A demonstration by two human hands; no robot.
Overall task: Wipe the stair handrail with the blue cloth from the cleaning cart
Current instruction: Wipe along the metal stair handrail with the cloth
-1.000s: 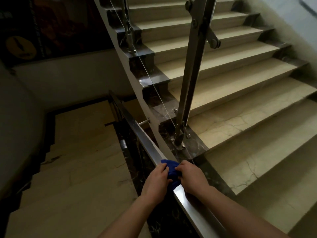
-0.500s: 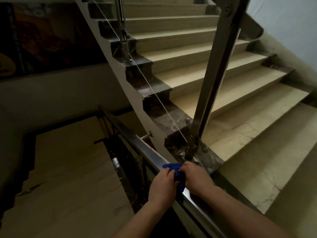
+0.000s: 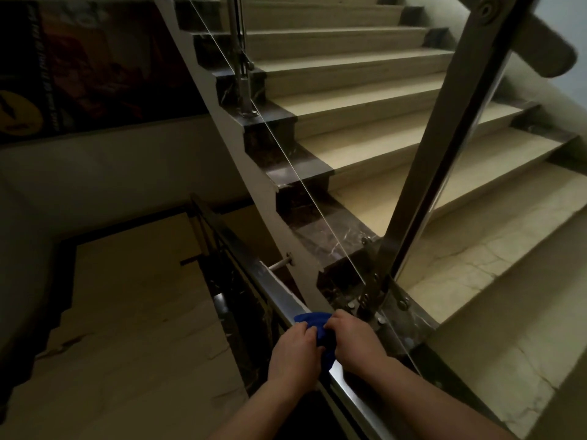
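A steel handrail runs from the bottom middle of the head view down and away to the left, above the lower flight. A blue cloth is wrapped over the rail. My left hand grips the cloth from the rail's left side. My right hand grips it from the right side. Both hands are closed around cloth and rail, fingers meeting on top. Most of the cloth is hidden between the hands.
A slanted steel post rises just beyond my hands, bolted to a dark marble step edge. Beige stairs climb ahead and to the right. A lower flight drops on the left. A dark poster hangs on the left wall.
The view has moved closer to the post and tilted. Both hands stay clamped on the blue cloth on the rail, a little farther along it toward the post's base.
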